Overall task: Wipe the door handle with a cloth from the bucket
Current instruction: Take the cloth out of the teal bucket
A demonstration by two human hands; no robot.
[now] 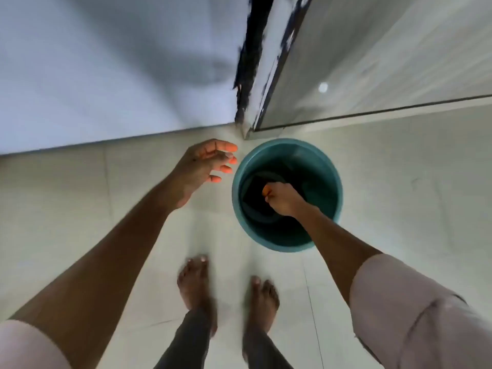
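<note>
Pale rolled sleeves frame my view. Right hand (282, 199) reaches into the round teal plastic bucket (332, 169) on the tiled floor, fingers closed, seemingly on a dark cloth (255, 190). Left hand (205, 166) hovers spread, empty. No door handle visible; wiping hasn't begun.

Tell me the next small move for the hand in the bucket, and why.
Probably lift the right hand straight up out of the teal bucket. Its fingers look closed on the dark cloth inside, while the left hand hangs open beside the rim.
</note>
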